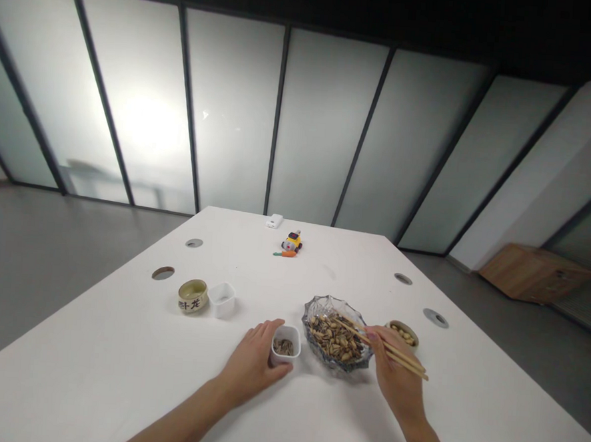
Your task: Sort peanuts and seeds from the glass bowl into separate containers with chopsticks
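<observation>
Cradling cup well short of worktop's far edge, left hand likely steadies it; right hand grips chopsticks over bowl.

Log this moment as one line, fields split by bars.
left hand: around white cup with seeds inside | right hand: holding chopsticks, tips in glass bowl | beyond: yellow toy vehicle, orange carrot-like toy

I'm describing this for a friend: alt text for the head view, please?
A right hand holds pale wooden chopsticks over a scalloped clear glass bowl of mixed seeds and nuts; the left hand grips a small white square plastic cup on a white table.
</observation>
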Tool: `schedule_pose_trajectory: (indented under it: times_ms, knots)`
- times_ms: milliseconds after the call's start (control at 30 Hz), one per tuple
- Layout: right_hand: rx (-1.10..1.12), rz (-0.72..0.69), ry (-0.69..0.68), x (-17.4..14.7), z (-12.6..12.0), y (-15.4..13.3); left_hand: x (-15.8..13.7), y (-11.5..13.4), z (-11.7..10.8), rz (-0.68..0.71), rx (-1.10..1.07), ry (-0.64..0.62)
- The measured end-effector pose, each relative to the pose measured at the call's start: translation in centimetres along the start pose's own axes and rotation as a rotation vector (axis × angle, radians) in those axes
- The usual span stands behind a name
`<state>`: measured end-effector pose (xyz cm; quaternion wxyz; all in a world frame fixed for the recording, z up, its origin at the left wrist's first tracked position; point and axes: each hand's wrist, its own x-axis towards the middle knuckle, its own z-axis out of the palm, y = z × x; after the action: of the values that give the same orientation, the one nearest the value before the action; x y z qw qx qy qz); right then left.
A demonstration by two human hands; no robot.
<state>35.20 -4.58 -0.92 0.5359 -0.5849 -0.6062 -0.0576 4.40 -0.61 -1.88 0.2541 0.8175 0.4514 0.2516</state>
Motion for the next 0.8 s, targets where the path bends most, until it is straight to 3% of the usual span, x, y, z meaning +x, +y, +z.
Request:
schedule_pose_trajectory:
  times_ms: [567,800]
  knots:
    - [0.187,-0.084,-0.224,-0.7,0.3,-0.9,0.0,-0.1,0.1,-0.007,0.016,-0.010]
    - [0.167,-0.059,-0.168,-0.7,0.2,-1.2,0.1,-0.1,0.1,-0.009,0.023,-0.010]
